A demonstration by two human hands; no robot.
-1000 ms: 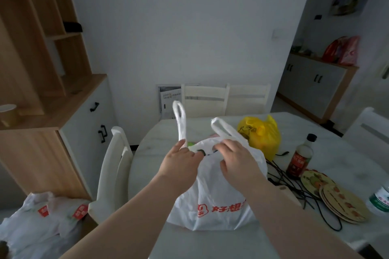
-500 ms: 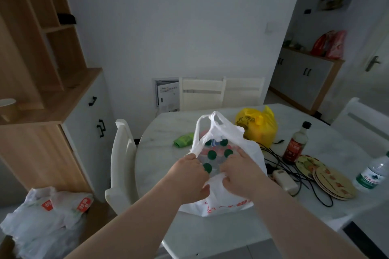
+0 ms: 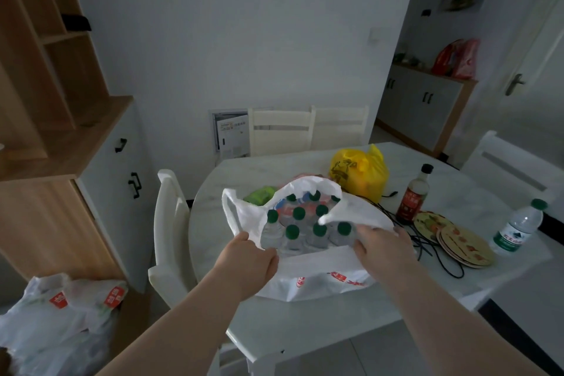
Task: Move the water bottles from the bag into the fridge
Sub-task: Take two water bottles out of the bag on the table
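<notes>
A white plastic bag point(image 3: 320, 278) with red print stands on the marble table point(image 3: 335, 323), its mouth pulled wide. Inside stand several clear water bottles point(image 3: 293, 235) with green caps, upright and packed together. My left hand point(image 3: 248, 256) grips the bag's near left rim. My right hand point(image 3: 381, 246) grips the near right rim. One more water bottle point(image 3: 515, 229) stands alone on the table at the right. No fridge is in view.
A yellow bag point(image 3: 360, 172), a dark sauce bottle point(image 3: 412, 195), black cables point(image 3: 427, 246) and stacked round mats point(image 3: 460, 244) lie right of the white bag. A green cloth point(image 3: 259, 194) sits behind it. A white chair point(image 3: 171, 235) stands at left, with white bags point(image 3: 61, 323) on the floor.
My hands have pulled the bag's rim apart and down, which opened the mouth and bared many more green-capped bottles. The view has shifted slightly back from the table.
</notes>
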